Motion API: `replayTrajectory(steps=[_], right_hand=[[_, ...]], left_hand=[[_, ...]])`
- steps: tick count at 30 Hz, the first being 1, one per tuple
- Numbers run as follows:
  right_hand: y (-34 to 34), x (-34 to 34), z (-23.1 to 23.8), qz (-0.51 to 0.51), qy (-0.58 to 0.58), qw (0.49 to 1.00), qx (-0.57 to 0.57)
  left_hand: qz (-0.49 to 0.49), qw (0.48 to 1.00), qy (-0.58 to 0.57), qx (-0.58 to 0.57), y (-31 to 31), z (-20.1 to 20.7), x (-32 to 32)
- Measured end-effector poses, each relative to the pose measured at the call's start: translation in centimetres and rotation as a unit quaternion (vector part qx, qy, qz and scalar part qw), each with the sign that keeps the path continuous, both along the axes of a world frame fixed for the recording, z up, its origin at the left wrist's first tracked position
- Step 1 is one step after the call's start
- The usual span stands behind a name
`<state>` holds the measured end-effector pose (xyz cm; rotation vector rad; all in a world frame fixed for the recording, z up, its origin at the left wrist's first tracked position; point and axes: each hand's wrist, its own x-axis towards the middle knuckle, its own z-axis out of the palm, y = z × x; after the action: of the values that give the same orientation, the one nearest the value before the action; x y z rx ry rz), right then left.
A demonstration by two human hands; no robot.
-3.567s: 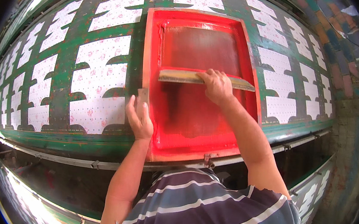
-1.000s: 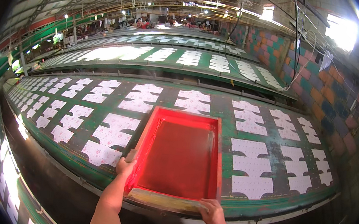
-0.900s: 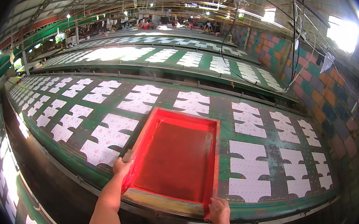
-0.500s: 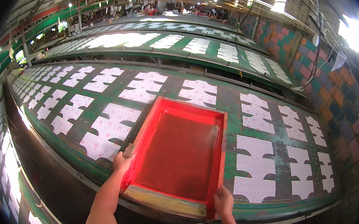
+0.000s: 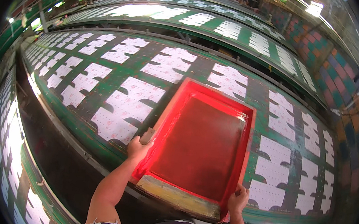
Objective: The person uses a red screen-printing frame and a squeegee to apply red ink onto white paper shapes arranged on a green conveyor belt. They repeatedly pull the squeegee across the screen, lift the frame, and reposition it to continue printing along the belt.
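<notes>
A wooden screen-printing frame (image 5: pixel 199 148) with red-coated inner walls and a dark red mesh is held over the near edge of a long green table (image 5: pixel 98 100). My left hand (image 5: pixel 139 148) is closed on its left side, beside a small wooden block (image 5: pixel 147 135). On the right side, near the close corner, my right hand (image 5: pixel 238 199) grips the frame with curled fingers. White cut fabric pieces with small prints lie flat on both sides, one piece (image 5: pixel 128 107) to the left and another (image 5: pixel 270 175) to the right. The table surface directly beneath the frame is hidden.
More long tables (image 5: pixel 188 20) with rows of white pieces stretch away behind this one. Another table (image 5: pixel 15 156) runs along the left, across a dark gap. A wall of coloured blocks (image 5: pixel 322 61) rises at the right.
My view has turned and tilted, so the table slants more and the frame appears farther right. Both hands keep their hold, and the frame stays between the same fabric pieces.
</notes>
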<state>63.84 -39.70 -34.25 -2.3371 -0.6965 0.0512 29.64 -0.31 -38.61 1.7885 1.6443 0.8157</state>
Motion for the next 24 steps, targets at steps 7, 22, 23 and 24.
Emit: replayTrajectory(steps=[7, 22, 23, 24], right_hand=[[-1.0, 0.3, 4.2, 0.031, -0.051, 0.996, 0.065], [-15.4, 16.5, 4.6, -0.067, -0.039, 0.996, 0.053], [-17.1, 18.1, 4.1, -0.074, -0.037, 0.995, 0.055], [-18.8, 19.7, 3.5, -0.083, -0.033, 0.994, 0.056]], left_hand=[[-0.061, 0.987, -0.126, -0.080, 1.3, 0.0, -0.2], [-0.084, 0.956, -0.273, -0.069, -14.8, 3.4, 17.7], [-0.077, 0.961, -0.259, -0.065, -16.7, 3.4, 19.4], [-0.076, 0.962, -0.255, -0.065, -18.6, 3.3, 21.2]])
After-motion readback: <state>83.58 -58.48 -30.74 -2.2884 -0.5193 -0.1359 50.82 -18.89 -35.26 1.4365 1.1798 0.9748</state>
